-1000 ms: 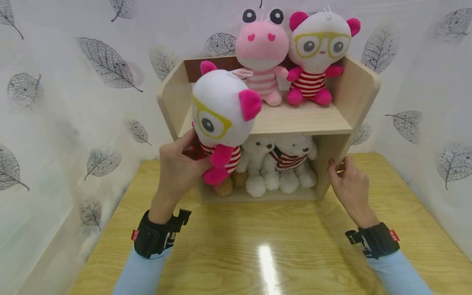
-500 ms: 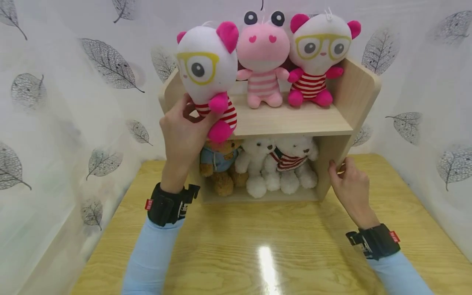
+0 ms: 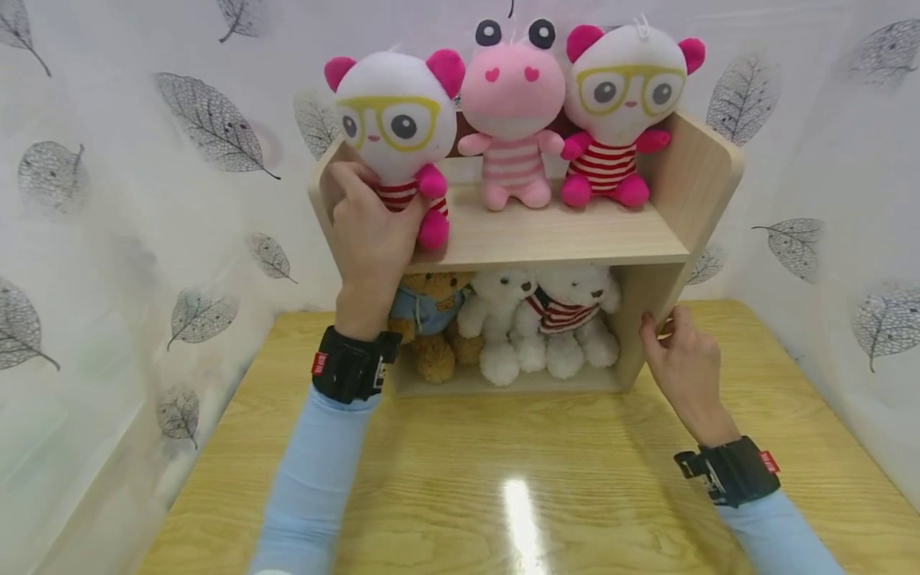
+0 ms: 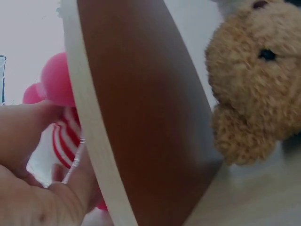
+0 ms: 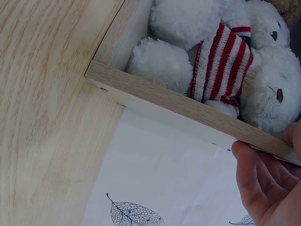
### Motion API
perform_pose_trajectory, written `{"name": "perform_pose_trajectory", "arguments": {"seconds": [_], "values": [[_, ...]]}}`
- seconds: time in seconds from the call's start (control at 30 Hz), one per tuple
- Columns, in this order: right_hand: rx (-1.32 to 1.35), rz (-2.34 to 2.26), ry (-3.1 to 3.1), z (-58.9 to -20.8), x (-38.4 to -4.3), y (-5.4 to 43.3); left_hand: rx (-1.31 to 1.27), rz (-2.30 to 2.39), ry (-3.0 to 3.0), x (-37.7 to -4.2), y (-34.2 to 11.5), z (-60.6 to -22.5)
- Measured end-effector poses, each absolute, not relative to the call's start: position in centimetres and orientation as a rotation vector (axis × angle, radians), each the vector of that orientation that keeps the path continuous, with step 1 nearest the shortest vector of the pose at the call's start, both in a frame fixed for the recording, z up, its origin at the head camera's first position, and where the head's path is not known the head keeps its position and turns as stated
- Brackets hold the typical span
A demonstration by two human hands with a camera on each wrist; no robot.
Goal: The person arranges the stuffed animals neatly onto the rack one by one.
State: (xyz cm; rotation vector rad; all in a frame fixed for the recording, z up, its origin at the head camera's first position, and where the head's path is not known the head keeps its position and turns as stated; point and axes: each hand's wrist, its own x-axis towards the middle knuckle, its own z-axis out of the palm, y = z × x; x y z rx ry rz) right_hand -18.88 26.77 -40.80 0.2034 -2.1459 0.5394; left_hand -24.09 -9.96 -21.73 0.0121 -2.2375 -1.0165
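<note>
My left hand (image 3: pixel 374 235) grips a plush panda (image 3: pixel 395 120) with pink ears, yellow glasses and a red-striped body. It holds the panda round its body at the left end of the upper board of a small wooden shelf (image 3: pixel 568 235). The fingers cover part of the belly and legs. In the left wrist view, the hand (image 4: pixel 35 188) is beside the board, with the panda's striped body (image 4: pixel 67 139) partly hidden. My right hand (image 3: pixel 683 363) pinches the front edge of the shelf's right side panel, thumb on one side, fingers on the other.
A pink plush toy (image 3: pixel 513 96) and a second panda (image 3: pixel 625 88) sit on the upper board. Below are a brown bear (image 3: pixel 431 319) in a blue hoodie and white plush toys (image 3: pixel 496 335), one with a striped scarf or top. The shelf stands on a wooden table (image 3: pixel 460 479).
My left hand has lifted the panda from in front of the shelf up to the upper board's left end and turned its face forward. The right hand stays on the side panel.
</note>
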Motion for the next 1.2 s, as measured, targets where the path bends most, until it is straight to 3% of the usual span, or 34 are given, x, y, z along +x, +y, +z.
{"name": "perform_pose_trajectory", "arguments": {"seconds": [0.9,1.2], "values": [[0.2,0.544,-2.158,-41.0,-19.0,26.6,0.134,-1.063,-2.335,-27.7,-7.9,-21.0],[0.205,0.524,-2.112,-40.8,-19.0,26.8,0.028,-1.063,-2.381,-27.7,-8.4,-21.2]]}}
